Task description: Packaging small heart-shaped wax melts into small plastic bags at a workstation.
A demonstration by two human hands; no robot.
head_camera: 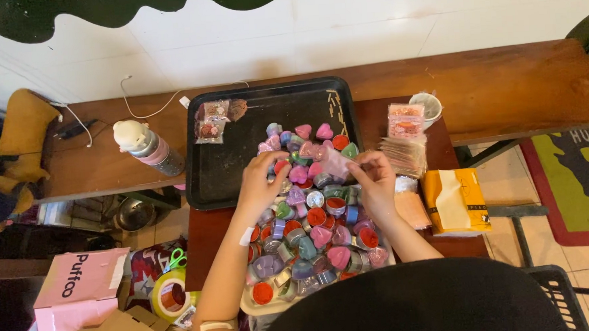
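Lower left of the frame is a pink cardboard box (79, 291) and a roll of tape (170, 296) with green-handled scissors (176, 258) on it, all below table level. Upper left, a bottle with a white cap (147, 150) lies tilted on the wooden bench (505, 87).

Middle of the frame: the black tray (221, 169) has a couple of small bagged items (211, 121) in its upper left corner and a spill of little heart-shaped and round tins (311, 232) running down off it into a pale tray near the bottom edge.

The left hand (260, 182) is curled over the pile just left of centre, fingertips pinching what looks like a small red tin, though it's mostly hidden so I can't say for sure. The right hand (376, 181) is closed on a small clear plastic bag (338, 162), which sits up and to the left of that hand, between the two hands and nearer the right. The bag's open end seems to face the left hand, and its long axis runs roughly left to right.

Right of the hands: a stack of empty clear bags (405, 154), a white cup (430, 106) and a yellow tissue pack (455, 203).
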